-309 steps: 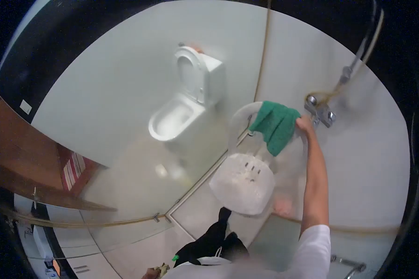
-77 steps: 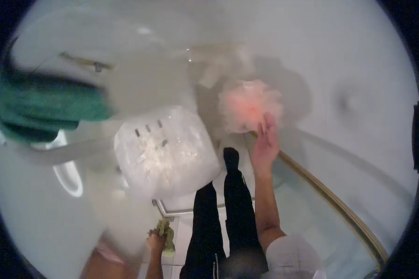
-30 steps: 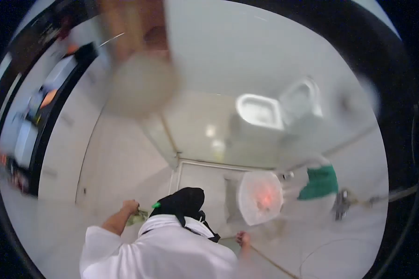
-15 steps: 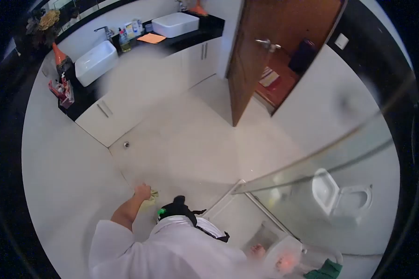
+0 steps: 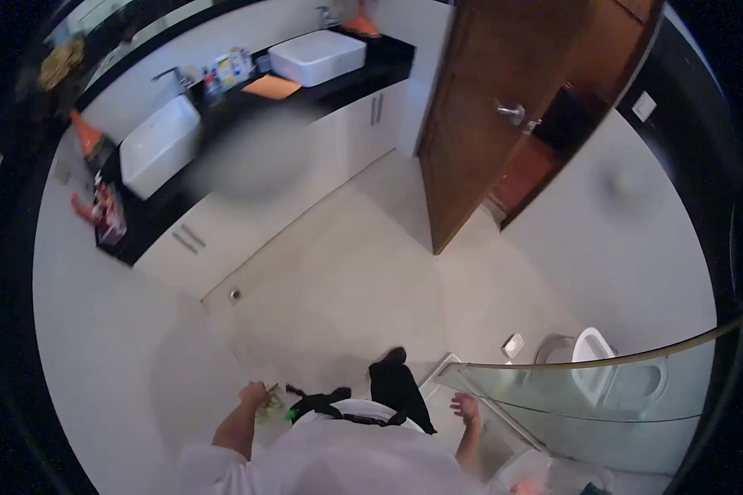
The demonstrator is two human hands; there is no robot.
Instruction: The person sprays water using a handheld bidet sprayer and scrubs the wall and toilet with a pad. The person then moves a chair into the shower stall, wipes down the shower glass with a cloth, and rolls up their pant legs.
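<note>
My left hand (image 5: 254,396) is closed around a yellow-green cloth (image 5: 270,404), low beside my body on the left. Its folds hang out past my fingers. My right hand (image 5: 466,406) is held out on the other side near the shower's glass panel (image 5: 652,396), fingers apart and nothing in it. Below that hand, at the bottom edge, part of a pale plastic chair (image 5: 508,470) shows, with a pink mesh puff (image 5: 527,487) on its seat. A bit of green cloth (image 5: 594,489) is cut off by the frame edge.
A brown wooden door (image 5: 491,107) stands ajar ahead. Two white basins (image 5: 318,58) sit on a black counter (image 5: 153,198) at the left, with bottles and an orange cloth (image 5: 272,87). A white toilet (image 5: 593,367) is behind the glass. The metal door track (image 5: 504,417) crosses the floor.
The view has swung from the shower toward the counter and door. My right hand has come away from the chair, and one leg now reaches forward past the shower track. My left hand keeps the cloth.
</note>
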